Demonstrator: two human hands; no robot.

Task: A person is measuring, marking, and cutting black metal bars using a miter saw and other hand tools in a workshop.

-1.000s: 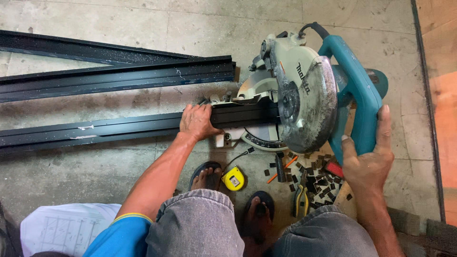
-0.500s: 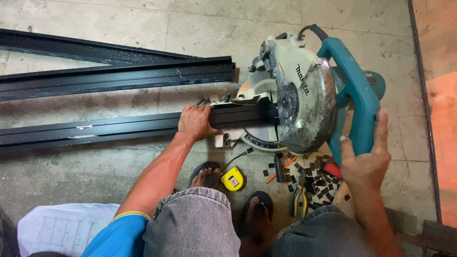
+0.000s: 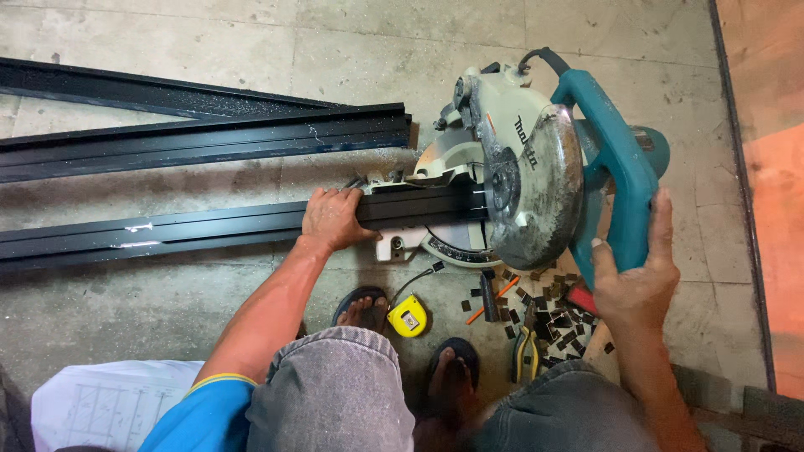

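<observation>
Nearest to you, your knees in grey shorts frame your two feet in dark sandals (image 3: 362, 311), with a white sheet of drawings (image 3: 100, 406) lying on the floor by your left side. Just beyond your toes sits a yellow tape measure (image 3: 408, 316), and to its right a scatter of small black offcuts (image 3: 548, 314) with an orange pencil (image 3: 488, 300) among them and yellow-handled pliers (image 3: 525, 353) at the near edge.

Your right hand (image 3: 636, 285) is wrapped around the teal handle (image 3: 615, 180) of the mitre saw (image 3: 523, 180), fingers curled behind it and thumb up along its side.

Your left hand (image 3: 333, 219) lies palm down, fingers together and bent over the top edge, pressing the long black aluminium profile (image 3: 167, 230) against the saw's fence. That profile runs from the left edge of the view across the concrete floor (image 3: 251, 33) and onto the saw's base, its right end going under the round grey blade guard (image 3: 536, 188).

Farther off, more black profiles (image 3: 201, 138) lie on the floor, well apart from your hands, dusted with pale swarf near the saw.
</observation>
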